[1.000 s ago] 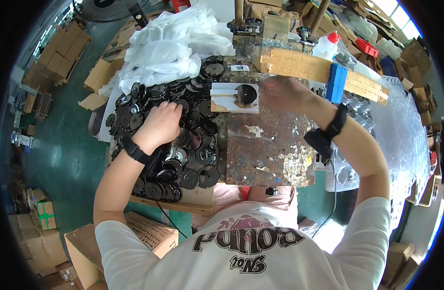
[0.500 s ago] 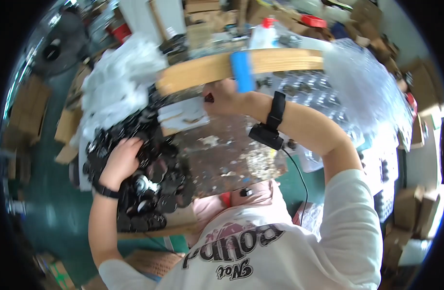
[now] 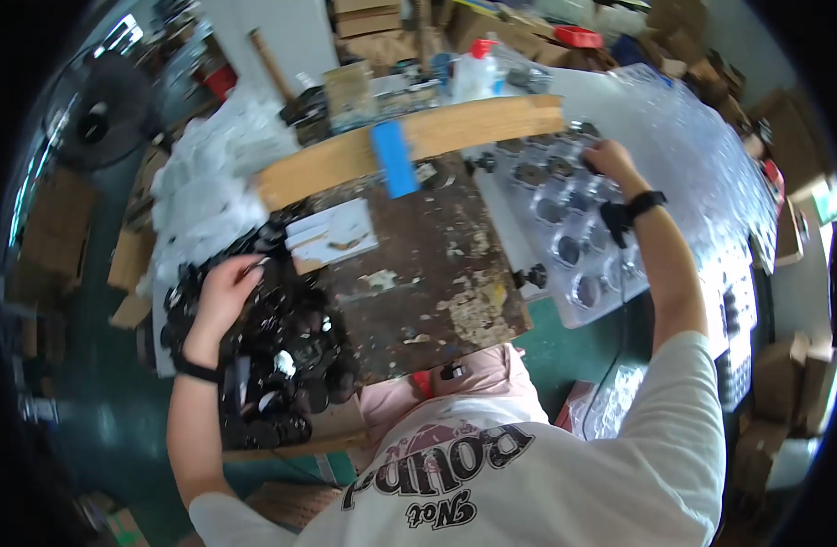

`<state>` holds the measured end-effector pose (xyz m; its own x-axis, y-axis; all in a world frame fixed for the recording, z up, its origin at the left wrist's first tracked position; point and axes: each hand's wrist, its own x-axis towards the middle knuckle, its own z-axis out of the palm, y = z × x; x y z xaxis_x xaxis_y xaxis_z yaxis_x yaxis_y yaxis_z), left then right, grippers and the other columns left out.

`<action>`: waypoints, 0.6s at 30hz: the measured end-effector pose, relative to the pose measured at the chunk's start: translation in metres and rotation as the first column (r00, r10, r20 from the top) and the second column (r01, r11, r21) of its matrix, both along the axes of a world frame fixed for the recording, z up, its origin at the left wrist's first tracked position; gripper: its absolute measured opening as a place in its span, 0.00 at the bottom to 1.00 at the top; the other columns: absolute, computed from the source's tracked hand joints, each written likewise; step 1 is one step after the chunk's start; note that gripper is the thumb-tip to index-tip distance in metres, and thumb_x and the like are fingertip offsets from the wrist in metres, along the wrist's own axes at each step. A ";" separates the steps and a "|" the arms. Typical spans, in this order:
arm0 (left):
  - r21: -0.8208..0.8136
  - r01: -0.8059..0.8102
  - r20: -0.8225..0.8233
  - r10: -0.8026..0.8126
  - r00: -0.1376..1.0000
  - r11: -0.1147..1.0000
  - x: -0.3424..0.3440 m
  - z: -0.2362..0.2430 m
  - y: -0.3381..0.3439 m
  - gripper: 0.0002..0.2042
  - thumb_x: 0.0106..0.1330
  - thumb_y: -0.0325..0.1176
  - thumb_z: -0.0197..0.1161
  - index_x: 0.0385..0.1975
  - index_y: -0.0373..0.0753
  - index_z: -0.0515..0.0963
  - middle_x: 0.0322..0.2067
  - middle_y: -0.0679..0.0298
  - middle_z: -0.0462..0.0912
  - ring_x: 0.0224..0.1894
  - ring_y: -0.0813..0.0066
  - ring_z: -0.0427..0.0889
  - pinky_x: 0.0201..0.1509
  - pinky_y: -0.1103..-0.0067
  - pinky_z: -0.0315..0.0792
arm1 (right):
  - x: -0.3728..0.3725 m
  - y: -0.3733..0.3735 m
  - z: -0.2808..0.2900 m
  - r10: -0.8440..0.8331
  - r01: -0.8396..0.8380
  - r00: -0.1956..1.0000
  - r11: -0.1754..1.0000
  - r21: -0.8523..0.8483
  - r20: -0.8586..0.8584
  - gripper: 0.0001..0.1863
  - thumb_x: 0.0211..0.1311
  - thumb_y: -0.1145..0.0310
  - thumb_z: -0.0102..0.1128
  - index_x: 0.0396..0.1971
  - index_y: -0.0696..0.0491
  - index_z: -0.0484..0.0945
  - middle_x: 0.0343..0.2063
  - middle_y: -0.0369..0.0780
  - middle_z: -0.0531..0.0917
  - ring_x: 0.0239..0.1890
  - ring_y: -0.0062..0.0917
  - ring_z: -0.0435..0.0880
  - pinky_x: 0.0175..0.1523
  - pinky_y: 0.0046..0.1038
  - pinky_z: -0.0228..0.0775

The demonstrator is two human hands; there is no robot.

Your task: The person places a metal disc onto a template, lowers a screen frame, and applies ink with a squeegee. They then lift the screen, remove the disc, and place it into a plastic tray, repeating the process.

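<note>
From my remote place I see the left hand [image 3: 225,294] over the pile of black discs [image 3: 313,394], left of the worktop [image 3: 409,273]. Its fingers are bent, with only a small gap between tips; I cannot tell if they grip a disc. The right hand [image 3: 611,160] is curled at the far side of the clear tray [image 3: 571,314], its grasp unclear to me. Between the 2 hands lies 1 white board [image 3: 350,228].

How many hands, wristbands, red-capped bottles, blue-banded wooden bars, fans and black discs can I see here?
Hands: 2 (left hand, right hand)
Black wristbands: 2
Red-capped bottle: 1
Blue-banded wooden bar: 1
Fan: 1
Total: 7, without the black discs, too heaped to count
</note>
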<state>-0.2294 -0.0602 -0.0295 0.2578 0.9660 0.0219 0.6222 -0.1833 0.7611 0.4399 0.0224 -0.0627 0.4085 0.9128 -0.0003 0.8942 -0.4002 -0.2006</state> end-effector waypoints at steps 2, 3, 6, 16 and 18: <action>-0.186 -0.025 0.158 0.055 0.986 0.982 0.028 0.010 0.009 0.12 0.62 0.29 0.59 0.45 0.36 0.76 0.32 0.69 0.79 0.30 0.84 0.74 0.35 0.84 0.70 | 0.047 -0.003 -0.010 -0.004 0.003 1.000 0.999 0.033 0.007 0.22 0.54 0.51 0.57 0.32 0.57 0.82 0.21 0.43 0.82 0.23 0.30 0.82 0.33 0.31 0.73; -0.210 -0.005 0.168 0.042 0.985 0.978 0.040 0.016 0.013 0.12 0.62 0.29 0.59 0.45 0.37 0.76 0.31 0.69 0.79 0.30 0.84 0.74 0.33 0.85 0.70 | 0.056 -0.006 -0.008 -0.037 0.038 0.999 0.998 0.053 -0.024 0.22 0.56 0.52 0.54 0.36 0.58 0.80 0.23 0.43 0.82 0.22 0.30 0.81 0.32 0.31 0.74; -0.206 0.023 0.214 0.022 0.977 0.978 0.065 0.025 0.017 0.11 0.62 0.30 0.60 0.43 0.37 0.76 0.31 0.70 0.79 0.30 0.85 0.74 0.31 0.86 0.68 | 0.027 -0.014 0.012 -0.077 0.101 0.982 0.986 0.135 -0.175 0.21 0.54 0.53 0.58 0.38 0.57 0.79 0.28 0.43 0.83 0.32 0.30 0.82 0.41 0.30 0.72; 0.002 0.284 0.061 -0.284 0.957 0.959 0.122 -0.008 0.090 0.11 0.59 0.32 0.61 0.40 0.37 0.76 0.31 0.66 0.82 0.34 0.75 0.79 0.39 0.79 0.72 | -0.107 -0.042 0.085 0.397 -0.311 0.896 0.881 0.356 -0.199 0.14 0.57 0.67 0.57 0.41 0.59 0.76 0.32 0.40 0.82 0.37 0.20 0.79 0.43 0.23 0.69; 0.071 0.341 0.006 -0.343 0.939 0.937 0.133 -0.017 0.095 0.12 0.59 0.32 0.61 0.41 0.37 0.76 0.31 0.65 0.82 0.35 0.72 0.80 0.40 0.78 0.72 | -0.125 -0.048 0.099 0.479 -0.395 0.865 0.836 0.381 -0.152 0.13 0.58 0.71 0.56 0.42 0.59 0.76 0.34 0.40 0.82 0.37 0.19 0.78 0.44 0.22 0.69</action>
<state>-0.0961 0.0344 -0.0463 0.5714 0.8156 0.0916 0.4995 -0.4342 0.7497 0.3152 -0.0260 0.0360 -0.0077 0.9583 0.2857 0.8692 0.1477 -0.4718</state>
